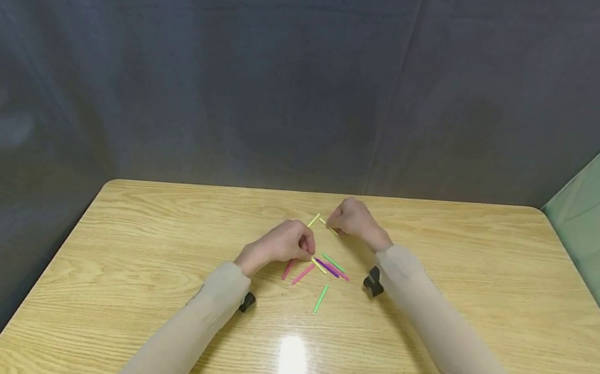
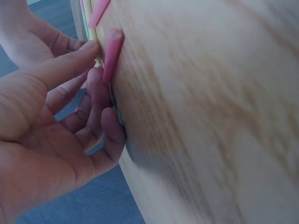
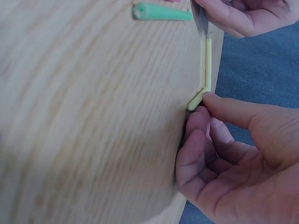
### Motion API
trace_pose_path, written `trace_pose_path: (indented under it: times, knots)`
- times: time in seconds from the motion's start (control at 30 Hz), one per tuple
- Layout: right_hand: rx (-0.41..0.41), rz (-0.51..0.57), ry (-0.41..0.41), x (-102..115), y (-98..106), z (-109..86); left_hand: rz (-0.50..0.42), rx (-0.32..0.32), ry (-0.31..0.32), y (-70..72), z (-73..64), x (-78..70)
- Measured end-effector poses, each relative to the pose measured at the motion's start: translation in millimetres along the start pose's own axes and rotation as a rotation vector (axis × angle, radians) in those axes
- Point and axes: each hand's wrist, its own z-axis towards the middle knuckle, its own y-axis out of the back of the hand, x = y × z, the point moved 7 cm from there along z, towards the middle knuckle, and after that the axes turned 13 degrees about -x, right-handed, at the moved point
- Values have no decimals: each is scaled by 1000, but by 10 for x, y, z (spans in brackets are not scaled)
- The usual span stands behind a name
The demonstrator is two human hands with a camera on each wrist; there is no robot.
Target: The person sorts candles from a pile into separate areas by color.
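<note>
While the left hand [image 1: 283, 244] pinches the near end of a yellow stick [image 1: 314, 220] lying flat on the table [image 1: 143, 267], pointing away, the right hand [image 1: 351, 218] pinches another at its far tip.

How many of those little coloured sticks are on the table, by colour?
Yellow sticks: 3
Green sticks: 2
Pink sticks: 3
Purple stick: 1
Total: 9, as far as the head view shows; the hands may hide more.

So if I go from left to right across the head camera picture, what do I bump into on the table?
Left hand → pink sticks → green stick → right hand → black clip.
</note>
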Motion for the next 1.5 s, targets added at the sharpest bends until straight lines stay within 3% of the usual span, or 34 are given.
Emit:
trace_pose_path:
  times: [0.47, 1.5]
  knots:
    - [-21, -21, 38, -8, 18, 3, 42, 4, -3, -20, 11, 7]
    - [0, 15, 32, -20, 65, -19, -26, 54, 9, 24, 3, -28]
